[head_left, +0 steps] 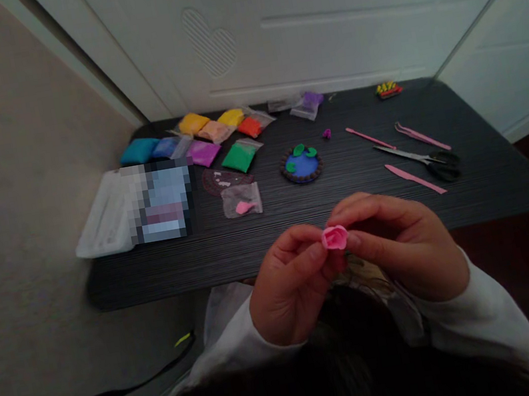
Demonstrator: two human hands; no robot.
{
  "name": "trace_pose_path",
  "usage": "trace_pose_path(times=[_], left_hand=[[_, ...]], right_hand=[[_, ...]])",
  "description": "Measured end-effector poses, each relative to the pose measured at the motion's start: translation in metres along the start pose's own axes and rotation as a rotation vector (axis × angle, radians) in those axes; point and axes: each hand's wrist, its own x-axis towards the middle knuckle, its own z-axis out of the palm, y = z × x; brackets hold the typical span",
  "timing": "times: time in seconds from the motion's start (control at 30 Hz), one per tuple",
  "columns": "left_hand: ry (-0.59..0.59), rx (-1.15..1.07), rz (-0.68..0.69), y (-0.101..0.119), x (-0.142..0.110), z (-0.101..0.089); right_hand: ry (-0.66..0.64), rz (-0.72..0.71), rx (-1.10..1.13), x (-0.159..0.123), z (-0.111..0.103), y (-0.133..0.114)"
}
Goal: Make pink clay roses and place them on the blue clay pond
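We see left hand and right hand, both curled nearly closed, pinching one pink clay rose between them.

The pink flower looks smooth — the scissor blades, metal.

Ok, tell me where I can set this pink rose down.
The tabletop is bare between the lily-pad pond model and the scissors, right of the scissors, and in front of the white case. Back left is crowded with coloured packets; pink tools crowd the scissors.
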Motion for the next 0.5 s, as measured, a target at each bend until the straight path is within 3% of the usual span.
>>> trace_pose_path(times=[0.5], left_hand=[[0.014,0.024,0.032,0.0000,-0.0020,0.0032]], right_hand=[[-0.022,-0.043,-0.054,-0.0039,-0.0019,0.0004]])
